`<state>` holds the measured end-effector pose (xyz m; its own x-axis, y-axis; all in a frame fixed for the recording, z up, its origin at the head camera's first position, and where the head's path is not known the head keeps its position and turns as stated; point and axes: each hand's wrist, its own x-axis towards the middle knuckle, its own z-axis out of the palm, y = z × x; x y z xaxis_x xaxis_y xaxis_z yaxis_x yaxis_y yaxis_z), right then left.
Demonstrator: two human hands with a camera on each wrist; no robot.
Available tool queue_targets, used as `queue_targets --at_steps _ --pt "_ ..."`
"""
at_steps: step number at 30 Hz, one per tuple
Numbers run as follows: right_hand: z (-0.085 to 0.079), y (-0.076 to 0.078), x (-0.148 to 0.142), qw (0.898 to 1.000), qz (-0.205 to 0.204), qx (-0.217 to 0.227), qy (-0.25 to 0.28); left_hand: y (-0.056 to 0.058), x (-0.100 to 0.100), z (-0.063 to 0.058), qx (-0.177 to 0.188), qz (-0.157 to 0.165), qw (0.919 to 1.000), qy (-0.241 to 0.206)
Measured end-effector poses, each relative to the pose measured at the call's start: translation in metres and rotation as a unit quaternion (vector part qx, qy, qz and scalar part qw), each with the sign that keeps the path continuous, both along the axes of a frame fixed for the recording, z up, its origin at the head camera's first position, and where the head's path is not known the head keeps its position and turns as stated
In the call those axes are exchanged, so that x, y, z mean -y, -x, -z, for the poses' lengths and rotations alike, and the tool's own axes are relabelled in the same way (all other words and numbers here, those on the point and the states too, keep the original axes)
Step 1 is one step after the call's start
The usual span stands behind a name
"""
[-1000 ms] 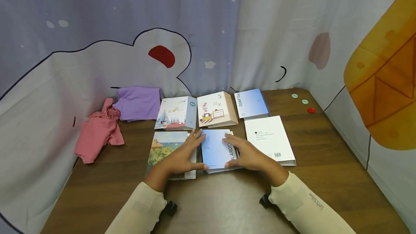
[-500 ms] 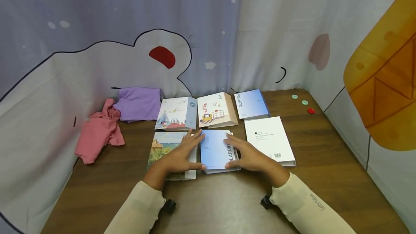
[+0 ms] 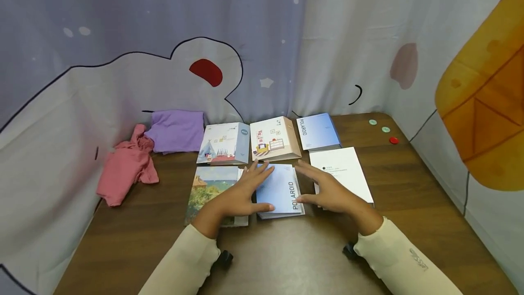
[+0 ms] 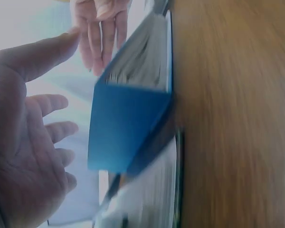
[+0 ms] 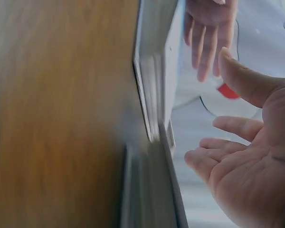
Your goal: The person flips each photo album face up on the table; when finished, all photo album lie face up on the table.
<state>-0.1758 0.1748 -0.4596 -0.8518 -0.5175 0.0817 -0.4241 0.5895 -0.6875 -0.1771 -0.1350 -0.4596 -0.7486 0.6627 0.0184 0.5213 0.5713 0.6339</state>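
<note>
A thick blue book (image 3: pixel 276 188) printed POLAROID lies flat on the table between the two hands. My left hand (image 3: pixel 241 195) hovers over its left edge, fingers spread and thumb apart. Just off the right edge is my right hand (image 3: pixel 333 192), fingers extended, partly covering a white book (image 3: pixel 348 172). In the left wrist view, the blue spine (image 4: pixel 123 126) faces the camera and the left palm (image 4: pixel 33 152) is raised away from it. The right wrist view likewise has the right palm (image 5: pixel 256 161) apart from the books' page edges (image 5: pixel 154 90).
A landscape-painted book (image 3: pixel 210 190) lies under the left wrist. Behind stand a tent-picture book (image 3: pixel 221 142), a beige book (image 3: pixel 272 138) and another blue book (image 3: pixel 317 131). Purple cloth (image 3: pixel 176 131) and pink cloth (image 3: pixel 127 170) lie left; green and red discs (image 3: pixel 394 140) lie far right.
Both hands have come off the blue book. The right hand has moved right and away from its edge; the left has lifted slightly. The book sits almost where it was.
</note>
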Motion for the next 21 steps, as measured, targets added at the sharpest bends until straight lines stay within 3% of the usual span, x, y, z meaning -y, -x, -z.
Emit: queue_targets --at_steps 4,12,17,21 --pt "-0.003 0.0 -0.018 0.999 0.035 -0.024 0.016 0.004 -0.015 -0.001 -0.009 0.017 0.9997 0.014" --pt "-0.005 -0.003 -0.057 0.992 0.107 -0.032 0.056 0.005 -0.037 -0.008 -0.022 0.021 0.9993 0.024" --pt "-0.01 -0.011 -0.088 0.985 0.156 -0.033 0.066 0.007 -0.057 -0.01 -0.034 0.036 0.9986 0.017" --pt "-0.008 -0.017 -0.107 0.982 0.172 -0.037 0.066 0.007 -0.076 -0.01 -0.03 0.029 0.9991 0.0"
